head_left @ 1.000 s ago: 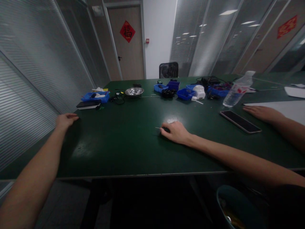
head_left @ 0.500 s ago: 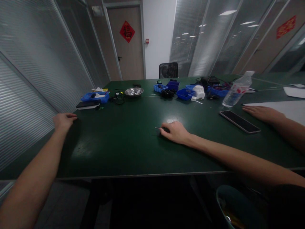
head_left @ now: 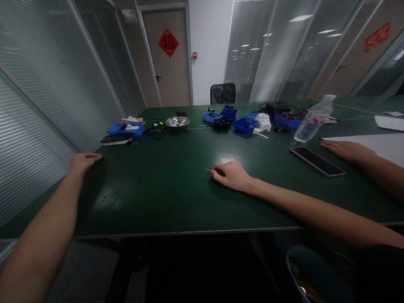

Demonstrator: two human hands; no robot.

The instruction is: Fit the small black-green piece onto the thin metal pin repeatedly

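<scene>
My right hand (head_left: 232, 174) rests on the dark green table (head_left: 158, 189), its fingers curled in a pinch around a thin, pale metal pin-like piece (head_left: 208, 170). Only the short tip of that piece sticks out to the left; my fingers cover the rest. At the table's left side, my left hand (head_left: 83, 163) has its fingers pressed together and pointing right. Whatever lies between them, if anything, is hidden. Just beyond my left hand lies a black notebook (head_left: 117, 139).
Another person's hand (head_left: 347, 151) lies on white paper (head_left: 386, 145), beside a phone (head_left: 317, 161) and a tilted water bottle (head_left: 314, 120). Farther back are a metal bowl (head_left: 177, 122), blue trays (head_left: 245, 125) and cables (head_left: 157, 129). Below the table edge stands a bin (head_left: 292, 256).
My left hand has sunk slightly, and its fingers look flatter and closer together. My right hand keeps its place with the pin-like piece.
</scene>
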